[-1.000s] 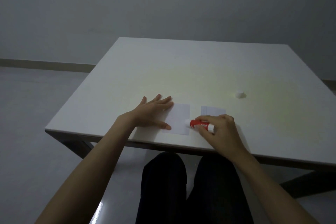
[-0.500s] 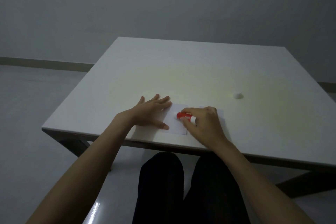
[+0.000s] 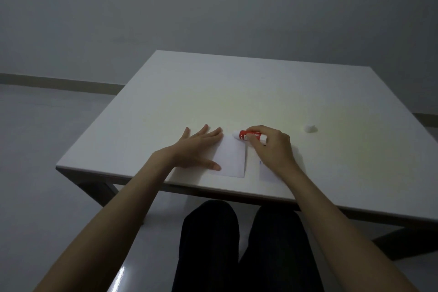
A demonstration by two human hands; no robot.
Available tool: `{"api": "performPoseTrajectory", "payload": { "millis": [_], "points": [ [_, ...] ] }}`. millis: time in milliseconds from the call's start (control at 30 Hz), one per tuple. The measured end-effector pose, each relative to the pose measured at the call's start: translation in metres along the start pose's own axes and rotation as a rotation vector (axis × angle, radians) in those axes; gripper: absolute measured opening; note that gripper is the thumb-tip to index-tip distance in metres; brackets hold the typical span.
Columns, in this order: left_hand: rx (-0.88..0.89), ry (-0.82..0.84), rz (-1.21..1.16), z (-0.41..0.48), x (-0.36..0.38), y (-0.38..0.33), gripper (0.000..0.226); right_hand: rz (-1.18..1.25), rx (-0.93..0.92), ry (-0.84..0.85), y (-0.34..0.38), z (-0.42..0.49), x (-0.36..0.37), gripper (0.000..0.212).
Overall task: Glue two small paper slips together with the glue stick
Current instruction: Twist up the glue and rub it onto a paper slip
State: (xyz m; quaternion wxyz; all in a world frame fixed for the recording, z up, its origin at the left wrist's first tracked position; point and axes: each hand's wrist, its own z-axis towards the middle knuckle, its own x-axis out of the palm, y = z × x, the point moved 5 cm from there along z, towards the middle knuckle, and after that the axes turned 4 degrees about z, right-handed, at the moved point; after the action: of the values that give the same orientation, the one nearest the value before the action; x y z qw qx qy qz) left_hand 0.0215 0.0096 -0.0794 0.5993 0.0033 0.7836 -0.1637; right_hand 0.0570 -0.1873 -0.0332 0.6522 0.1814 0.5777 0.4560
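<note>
A white paper slip (image 3: 232, 157) lies near the front edge of the white table (image 3: 237, 92). My left hand (image 3: 198, 148) rests flat on the slip's left side, fingers spread. My right hand (image 3: 272, 147) grips a red glue stick (image 3: 251, 136) with its white tip pointing left at the slip's far right corner. A second white slip (image 3: 266, 173) lies to the right, mostly hidden under my right hand and wrist.
A small white cap (image 3: 310, 128) sits on the table to the right of my right hand. The table's front edge runs just below the slips, with my dark-clad legs (image 3: 239, 244) under it.
My right hand has carried the glue stick from the slip's near right edge up to its far right corner. My left hand has stayed flat on the slip.
</note>
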Motion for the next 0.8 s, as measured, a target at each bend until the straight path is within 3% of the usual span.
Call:
{"api": "performPoseTrajectory", "payload": {
  "millis": [167,333,600,700,800],
  "points": [
    [-0.006,-0.035,-0.127,-0.003,0.002,0.003,0.096,0.730,0.341,-0.077,-0.008,-0.011,-0.013,0.017],
    [0.003,-0.053,-0.114,-0.001,0.005,0.006,0.095,1.188,0.640,-0.045,-0.011,-0.021,-0.008,0.017],
    [-0.011,-0.096,-0.055,0.001,0.007,0.003,0.085,1.401,0.751,0.089,-0.008,-0.037,0.005,0.023],
    [-0.001,-0.109,-0.328,-0.012,-0.003,-0.001,0.082,1.438,0.758,0.115,-0.004,-0.040,0.008,0.023],
    [0.017,-0.307,-0.598,-0.024,-0.028,-0.018,0.077,1.484,0.749,0.153,0.005,-0.041,0.012,0.024]
  ]
}}
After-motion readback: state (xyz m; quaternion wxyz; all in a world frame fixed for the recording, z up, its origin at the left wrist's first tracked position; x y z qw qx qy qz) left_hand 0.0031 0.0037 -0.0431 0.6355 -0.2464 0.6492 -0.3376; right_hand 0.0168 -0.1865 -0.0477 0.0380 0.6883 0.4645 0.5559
